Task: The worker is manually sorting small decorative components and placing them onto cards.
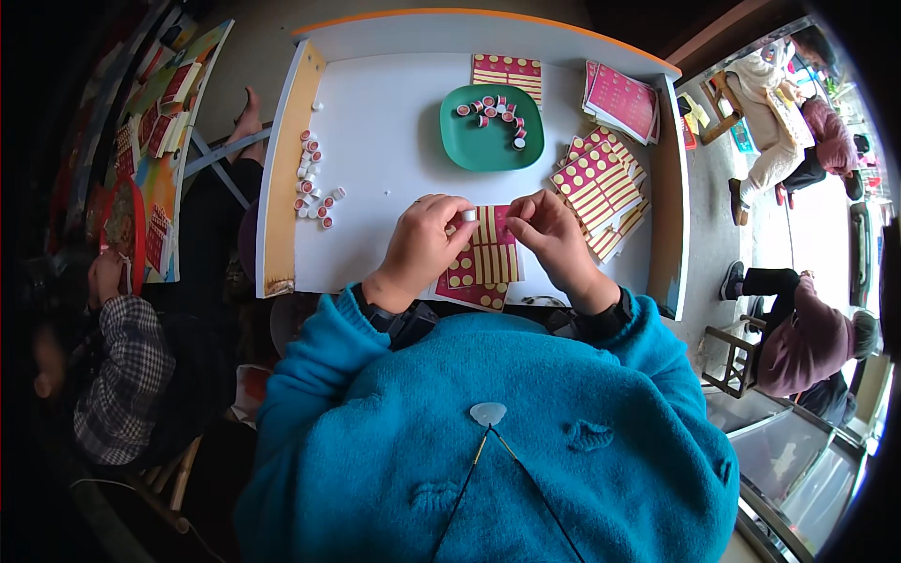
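Between the thumb and forefinger of my left hand (419, 246) is a small white round container (468, 216). My right hand (561, 242) is closed in a pinch just to the right of it; whatever its fingertips hold, if anything, is too small to make out. Below both hands lies a red and cream sticker sheet (496, 255) with round stickers and strips, overlapping another sheet (474, 295). Farther off, a green tray (465, 155) holds several small white containers with red labels (488, 111).
A white-floored drawer-like box (375, 103) with raised walls surrounds the work. Along its left wall lie several small labelled containers (308, 174). Sticker sheets (601, 188) are fanned at right, with a stack (621, 98) behind. Other people sit on both sides.
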Available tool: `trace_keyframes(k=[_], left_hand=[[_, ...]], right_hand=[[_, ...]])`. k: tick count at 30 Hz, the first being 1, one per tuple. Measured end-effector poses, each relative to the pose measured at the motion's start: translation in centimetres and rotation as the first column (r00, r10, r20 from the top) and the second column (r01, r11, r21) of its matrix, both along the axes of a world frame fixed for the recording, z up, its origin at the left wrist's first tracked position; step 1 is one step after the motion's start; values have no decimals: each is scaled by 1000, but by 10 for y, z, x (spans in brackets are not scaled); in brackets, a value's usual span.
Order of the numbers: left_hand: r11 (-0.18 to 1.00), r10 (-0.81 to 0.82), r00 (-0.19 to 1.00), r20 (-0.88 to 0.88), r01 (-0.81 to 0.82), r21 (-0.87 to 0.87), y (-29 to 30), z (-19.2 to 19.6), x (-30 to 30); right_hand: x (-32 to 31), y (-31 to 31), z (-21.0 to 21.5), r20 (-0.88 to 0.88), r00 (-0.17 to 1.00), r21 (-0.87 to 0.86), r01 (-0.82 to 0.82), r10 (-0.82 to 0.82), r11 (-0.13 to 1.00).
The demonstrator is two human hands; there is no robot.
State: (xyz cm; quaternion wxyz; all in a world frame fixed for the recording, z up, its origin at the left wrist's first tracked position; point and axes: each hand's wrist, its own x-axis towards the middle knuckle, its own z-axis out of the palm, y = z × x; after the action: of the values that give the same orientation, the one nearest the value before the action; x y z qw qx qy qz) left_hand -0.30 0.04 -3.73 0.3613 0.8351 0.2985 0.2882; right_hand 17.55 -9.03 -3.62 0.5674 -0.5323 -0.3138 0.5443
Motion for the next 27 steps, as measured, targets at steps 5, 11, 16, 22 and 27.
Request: trace_keyframes(k=[5,11,16,22,27], left_hand=[[997,5,995,101,-13,78,-5,26,3],[984,10,998,63,-21,176,-6,29,2],[946,-7,1000,14,2,324,-5,32,1],[963,-17,994,107,-13,268,-4,35,-2],[990,-50,935,350,92,-104,-6,30,-2]], right_hand=[[-8,11,13,-86,995,68,-36,41,997],[-19,17,14,-95,993,114,-53,64,992],[-17,16,15,68,992,99,-111,105,989],[-10,12,19,-201,976,124,-57,81,991],[-16,15,19,-565,813,57,-129,139,990]])
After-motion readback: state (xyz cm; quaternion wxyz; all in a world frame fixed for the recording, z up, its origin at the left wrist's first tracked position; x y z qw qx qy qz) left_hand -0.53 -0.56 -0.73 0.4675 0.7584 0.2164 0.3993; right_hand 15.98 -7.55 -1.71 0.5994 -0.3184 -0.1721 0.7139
